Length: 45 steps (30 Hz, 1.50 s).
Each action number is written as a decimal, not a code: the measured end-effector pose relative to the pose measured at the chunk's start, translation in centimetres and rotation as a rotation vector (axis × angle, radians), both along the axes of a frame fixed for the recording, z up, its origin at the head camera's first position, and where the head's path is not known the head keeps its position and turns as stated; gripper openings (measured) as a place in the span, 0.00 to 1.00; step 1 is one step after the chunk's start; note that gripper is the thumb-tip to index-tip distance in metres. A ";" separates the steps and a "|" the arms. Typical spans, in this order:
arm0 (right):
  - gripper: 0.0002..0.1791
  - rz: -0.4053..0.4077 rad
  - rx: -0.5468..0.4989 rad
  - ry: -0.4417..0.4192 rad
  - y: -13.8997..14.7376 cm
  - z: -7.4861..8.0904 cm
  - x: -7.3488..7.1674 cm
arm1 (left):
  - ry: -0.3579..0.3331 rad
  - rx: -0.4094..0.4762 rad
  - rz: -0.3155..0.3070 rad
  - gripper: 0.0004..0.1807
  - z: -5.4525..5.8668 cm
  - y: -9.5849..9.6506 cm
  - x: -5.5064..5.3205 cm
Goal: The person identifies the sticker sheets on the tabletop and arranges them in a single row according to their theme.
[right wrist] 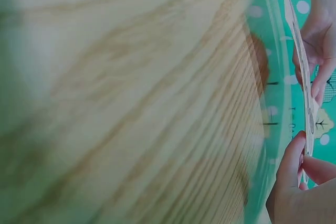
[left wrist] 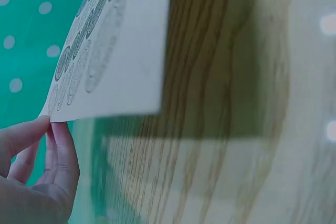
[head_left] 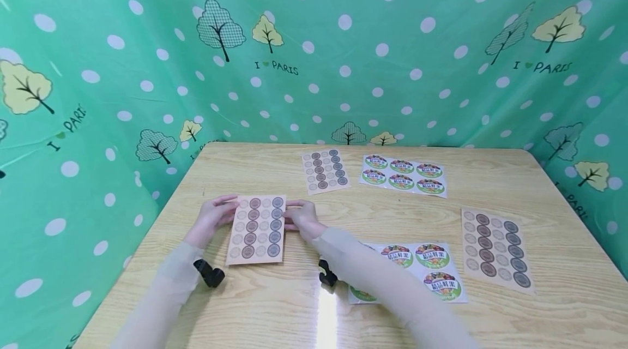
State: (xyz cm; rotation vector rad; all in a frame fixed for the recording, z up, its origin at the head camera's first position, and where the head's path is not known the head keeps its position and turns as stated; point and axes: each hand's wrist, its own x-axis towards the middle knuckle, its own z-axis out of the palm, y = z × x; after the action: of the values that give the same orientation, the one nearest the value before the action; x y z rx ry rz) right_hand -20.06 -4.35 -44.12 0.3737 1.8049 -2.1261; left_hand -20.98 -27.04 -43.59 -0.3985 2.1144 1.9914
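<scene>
Both hands hold a sheet of round stickers (head_left: 256, 229) above the left part of the table. Brown, grey and pale circles run down it in columns. My left hand (head_left: 213, 218) pinches its left edge near the far corner; in the left wrist view the thumb and fingers of the left hand (left wrist: 39, 166) grip the paper's edge. On the opposite side my right hand (head_left: 302, 215) pinches the right edge. The right wrist view shows the sheet (right wrist: 302, 56) nearly edge-on between the two hands, with the right hand (right wrist: 302, 182) nearest.
On the wooden table (head_left: 392, 218) lie a similar sticker sheet (head_left: 325, 170) at the back, another (head_left: 496, 248) at the right, a fruit-label sheet (head_left: 403, 175) at the back, and a second label sheet (head_left: 409, 262) partly under the right forearm. A green dotted curtain (head_left: 314, 54) surrounds the table.
</scene>
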 end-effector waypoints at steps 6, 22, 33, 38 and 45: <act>0.20 -0.002 -0.010 0.002 -1.1 0.1 -0.4 | -0.035 -0.025 0.029 0.27 0.0 -0.9 -1.2; 0.31 0.134 -0.046 0.029 -4.1 -0.6 -0.8 | -0.024 -0.115 0.005 0.29 -0.1 -4.0 -1.5; 0.32 0.120 0.014 0.075 -5.5 -0.7 -0.9 | -0.030 -0.157 -0.017 0.30 -0.1 -4.9 -1.9; 0.31 0.086 0.037 0.092 -5.9 -0.8 -0.9 | -0.012 -0.193 -0.032 0.31 -0.2 -5.0 -2.2; 0.31 0.067 0.121 0.104 -6.4 -1.2 -1.0 | 0.011 -0.304 -0.054 0.31 -0.3 -4.7 -2.3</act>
State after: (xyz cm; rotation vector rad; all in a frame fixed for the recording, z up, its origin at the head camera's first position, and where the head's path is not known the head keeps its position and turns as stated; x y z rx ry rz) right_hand -21.06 -10.74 -45.33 0.2309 1.9810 -2.0317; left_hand -23.29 -31.75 -43.92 -0.3739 2.4138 1.6484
